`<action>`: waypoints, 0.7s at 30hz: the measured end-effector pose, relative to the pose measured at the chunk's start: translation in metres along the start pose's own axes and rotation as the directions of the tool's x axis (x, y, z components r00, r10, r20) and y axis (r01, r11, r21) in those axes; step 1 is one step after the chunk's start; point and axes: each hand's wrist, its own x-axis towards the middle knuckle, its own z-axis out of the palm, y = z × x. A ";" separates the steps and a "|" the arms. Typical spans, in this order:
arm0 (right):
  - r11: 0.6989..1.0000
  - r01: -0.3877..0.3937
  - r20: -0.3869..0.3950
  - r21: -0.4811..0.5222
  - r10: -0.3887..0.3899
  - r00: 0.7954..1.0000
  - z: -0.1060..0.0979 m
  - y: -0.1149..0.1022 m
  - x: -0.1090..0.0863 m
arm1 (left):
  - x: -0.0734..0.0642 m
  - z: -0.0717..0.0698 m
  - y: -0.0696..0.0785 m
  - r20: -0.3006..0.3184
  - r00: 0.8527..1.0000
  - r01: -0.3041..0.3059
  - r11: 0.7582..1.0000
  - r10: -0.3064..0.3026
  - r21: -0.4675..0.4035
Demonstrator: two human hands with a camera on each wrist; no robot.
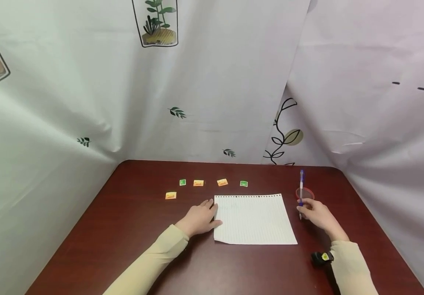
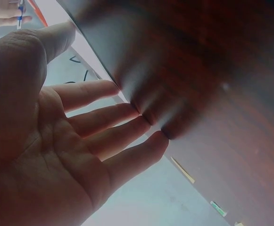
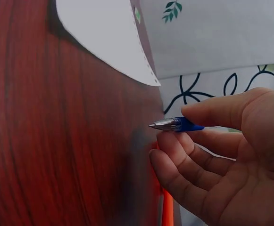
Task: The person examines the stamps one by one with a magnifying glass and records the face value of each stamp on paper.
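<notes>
A sheet of lined paper (image 1: 254, 219), punched with holes along its far edge, lies on the table. My left hand (image 1: 199, 218) rests with fingers extended at the paper's left edge, its thumb over the sheet. In the left wrist view the fingers (image 2: 132, 153) are nearly straight, their tips touching down. To the right of the paper, my right hand (image 1: 316, 212) pinches a blue ballpoint pen (image 1: 301, 180) between thumb and fingers. The pen's silver tip (image 3: 162, 124) is exposed and points down, apart from the paper. Just behind this hand lies a red ring (image 1: 309, 191), partly hidden.
Several small cards lie beyond the paper, among them an orange card (image 1: 170, 195) and a green card (image 1: 244, 184). A black device (image 1: 321, 258) sits by the right sleeve. White printed cloth (image 1: 212, 102) hangs behind the dark red table (image 1: 123, 229).
</notes>
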 end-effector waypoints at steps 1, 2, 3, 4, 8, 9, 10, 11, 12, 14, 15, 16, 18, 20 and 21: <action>1.000 0.002 0.002 -0.003 -0.002 1.000 0.001 0.001 -0.001 | 0.000 0.000 0.000 -0.001 1.000 -0.003 1.000 0.003 -0.001; 1.000 0.003 0.003 -0.007 -0.003 1.000 0.001 0.002 -0.001 | 0.000 0.000 0.000 0.000 1.000 -0.005 1.000 0.005 -0.001; 1.000 0.007 0.009 -0.010 -0.007 1.000 0.001 0.003 -0.001 | 0.001 0.001 0.000 -0.001 1.000 -0.006 1.000 0.006 0.002; 1.000 0.011 0.011 -0.016 -0.011 1.000 0.001 0.004 -0.001 | 0.001 0.001 0.000 0.000 1.000 -0.007 1.000 0.007 0.005; 0.998 0.033 0.023 -0.048 -0.032 0.999 0.001 0.005 -0.001 | 0.004 0.001 -0.001 0.000 1.000 -0.015 1.000 0.015 0.018; 0.998 0.038 0.023 -0.053 -0.037 0.999 0.001 0.005 -0.001 | 0.005 0.001 -0.002 -0.001 1.000 -0.016 1.000 0.016 0.022; 0.997 0.043 0.020 -0.058 -0.041 0.999 0.001 0.005 0.000 | 0.006 0.001 -0.002 -0.001 1.000 -0.015 1.000 0.015 0.022; 0.997 0.047 0.018 -0.060 -0.046 0.999 0.001 0.006 0.001 | 0.006 0.001 -0.003 -0.001 1.000 -0.014 1.000 0.014 0.022; 0.997 0.051 0.017 -0.063 -0.050 0.999 0.001 0.006 0.001 | 0.006 0.001 -0.003 0.001 1.000 -0.011 1.000 0.011 0.020; 0.997 0.050 0.017 -0.067 -0.049 0.999 0.002 0.007 0.002 | 0.006 0.001 -0.003 0.010 1.000 -0.005 1.000 0.005 0.017; 0.996 0.044 0.017 -0.072 -0.043 0.999 0.003 0.007 0.003 | 0.005 0.002 -0.004 0.015 1.000 -0.004 1.000 0.004 0.014; 0.996 0.044 0.018 -0.077 -0.043 0.999 0.004 0.008 0.003 | 0.005 0.002 -0.004 0.018 1.000 -0.003 1.000 0.002 0.012; 0.996 0.040 0.019 -0.083 -0.039 0.999 0.006 0.009 0.004 | 0.004 0.004 -0.004 0.022 1.000 -0.002 1.000 0.001 0.011; 0.995 0.039 0.014 -0.093 -0.038 0.999 0.008 0.010 0.005 | 0.004 0.005 -0.004 0.019 1.000 -0.004 1.000 0.004 0.009; 0.994 0.041 0.009 -0.100 -0.040 0.999 0.008 0.011 0.005 | 0.005 0.005 -0.004 0.015 1.000 -0.006 1.000 0.006 0.006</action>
